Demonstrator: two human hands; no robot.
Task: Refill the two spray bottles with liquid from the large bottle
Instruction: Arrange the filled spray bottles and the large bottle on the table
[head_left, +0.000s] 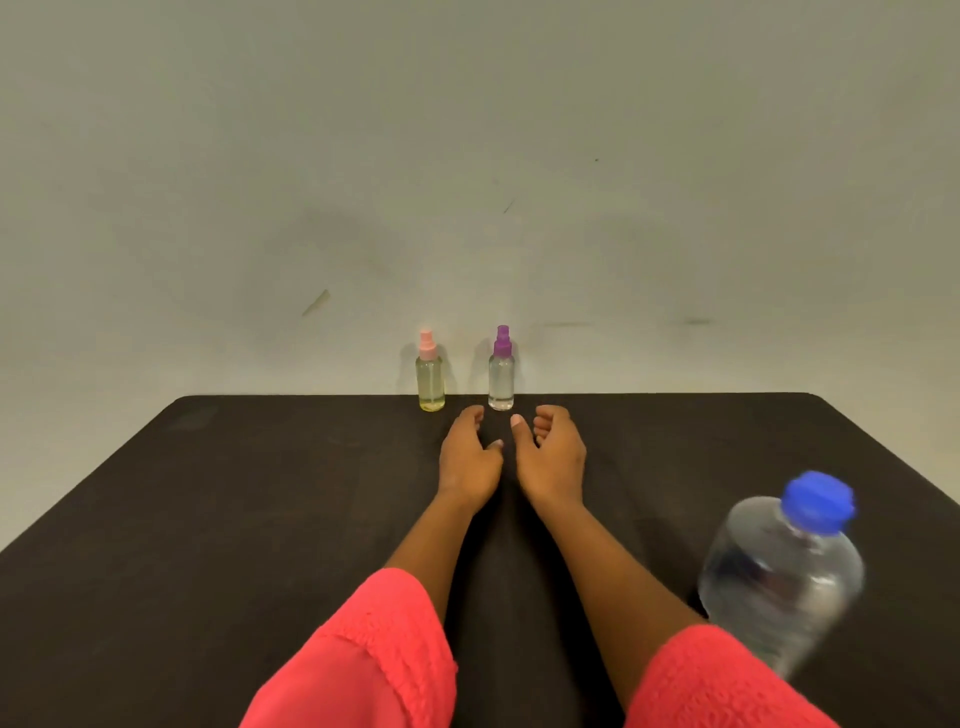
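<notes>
Left hand (470, 457) and right hand (553, 452) lie side by side on the black table (208, 519), fingers loosely curled, holding nothing. Just beyond, at the far edge (against the wall), stand the pink-capped spray bottle (430, 382) and the purple-capped spray bottle (501, 379). The blue-capped large bottle (779, 577) stands near-right.

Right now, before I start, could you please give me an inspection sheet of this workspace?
Surface: dark table, matte.
Job's things: pink-capped spray bottle and purple-capped spray bottle upright, side by side at the far edge, caps on; large clear bottle at near right, blue cap on, blurred.
Clutter: nothing seen.
Grippers: left hand and right hand close together just short of the spray bottles, fingers loosely curled, holding nothing.
Cables: nothing seen.
Surroundings: pale wall with dark scuffs.
</notes>
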